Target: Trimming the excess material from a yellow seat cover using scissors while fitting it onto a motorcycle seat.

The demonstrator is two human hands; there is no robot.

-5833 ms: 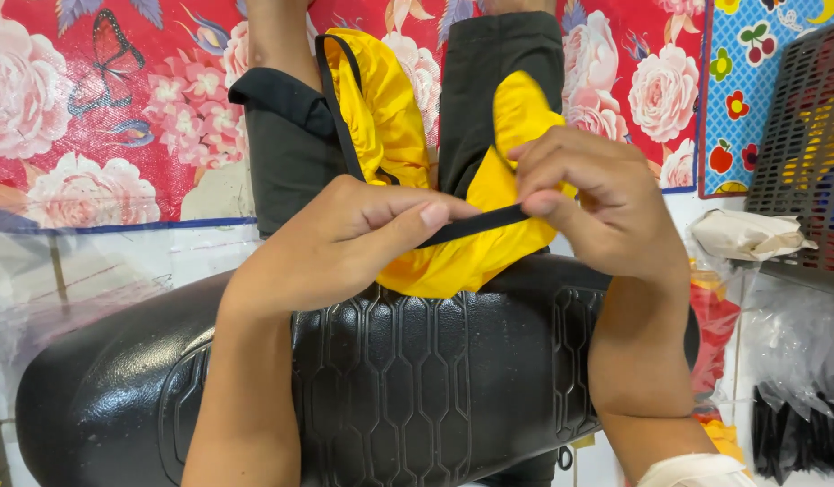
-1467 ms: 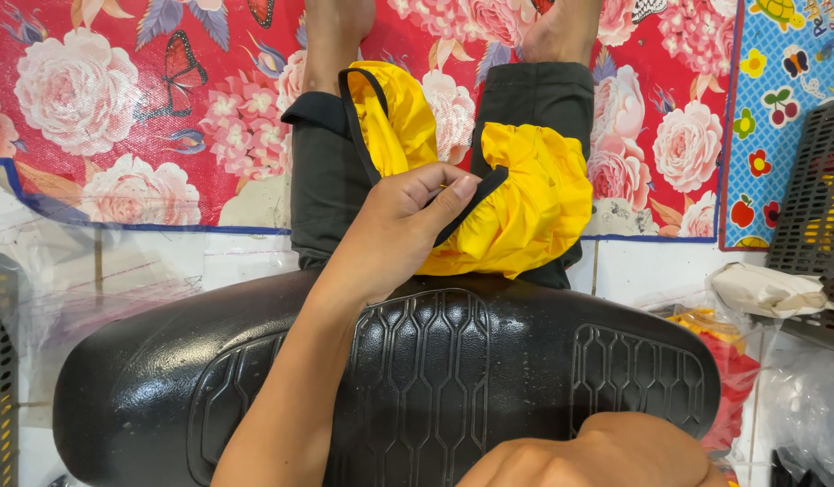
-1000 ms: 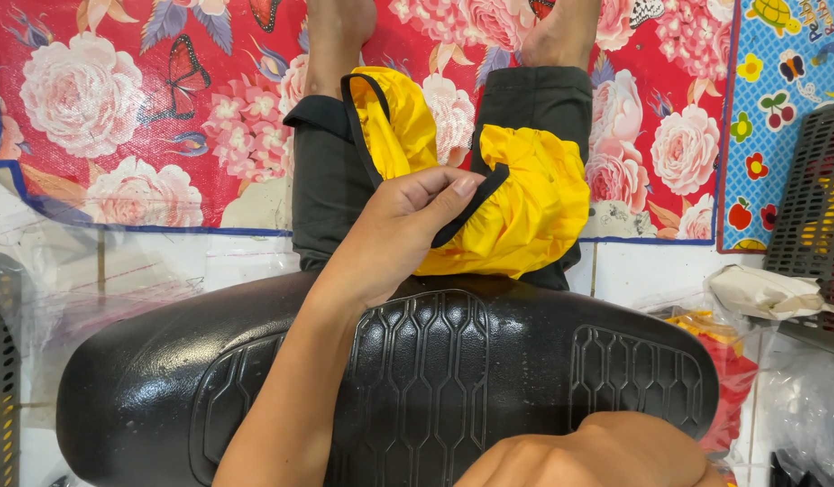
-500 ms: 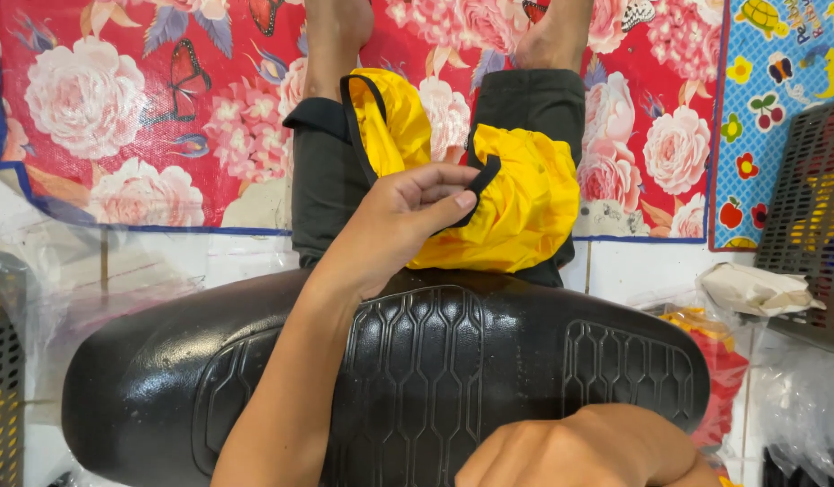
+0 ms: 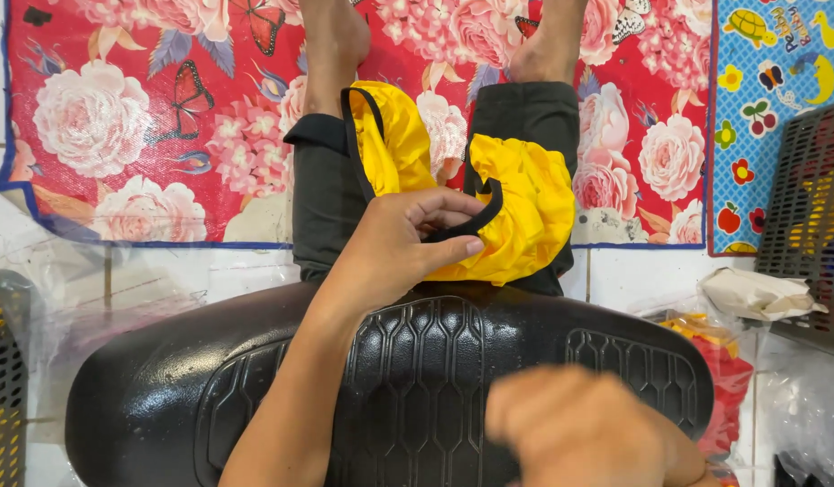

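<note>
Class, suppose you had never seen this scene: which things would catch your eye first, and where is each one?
The bright yellow fabric with black trim stands out at the centre, draped over the person's legs, with the left hand pinching its black edge. Below it a large black embossed seat spans the lower frame, with the blurred right hand in front of it. Behind lies a red floral mat.

A bright yellow fabric cover is edged with a thin black elastic trim. Below it, the glossy black moulded seat bears an embossed honeycomb pattern. Above the seat, the dark grey trousers are plain. Behind them, the red floor mat carries pink roses and butterflies; right of it, a blue mat shows small cartoon fruits and animals.
</note>
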